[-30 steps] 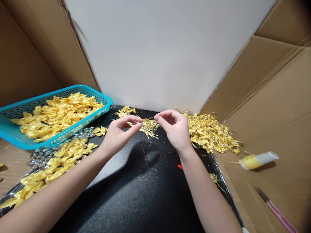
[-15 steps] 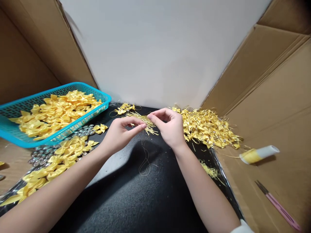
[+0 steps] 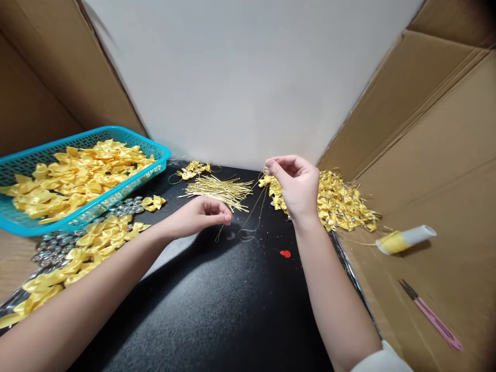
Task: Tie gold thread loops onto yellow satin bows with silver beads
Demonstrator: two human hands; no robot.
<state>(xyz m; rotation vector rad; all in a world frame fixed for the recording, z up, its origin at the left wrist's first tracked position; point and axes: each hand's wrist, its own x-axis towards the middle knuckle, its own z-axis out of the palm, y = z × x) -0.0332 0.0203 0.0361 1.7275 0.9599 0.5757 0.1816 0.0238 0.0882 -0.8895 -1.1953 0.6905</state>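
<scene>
Dangling in a loop, thin gold cord [image 3: 219, 233] is pinched by the left hand [image 3: 207, 213] — fine pale thread [image 3: 263, 201] by the right hand [image 3: 298, 188].

- A black tabletop [image 3: 217, 315] is shown, speckled with small bits.
- Gold cords [image 3: 222, 190] are heaped at its far middle, with a small bow cluster [image 3: 194, 169] placed just behind.
- Plain yellow bows [image 3: 104, 231] and clear gems [image 3: 54, 249] are spread along the left.
- Gem-studded bows [image 3: 343, 204] are piled far right.
- A red spot [image 3: 285, 253] is seen right of center.
</scene>
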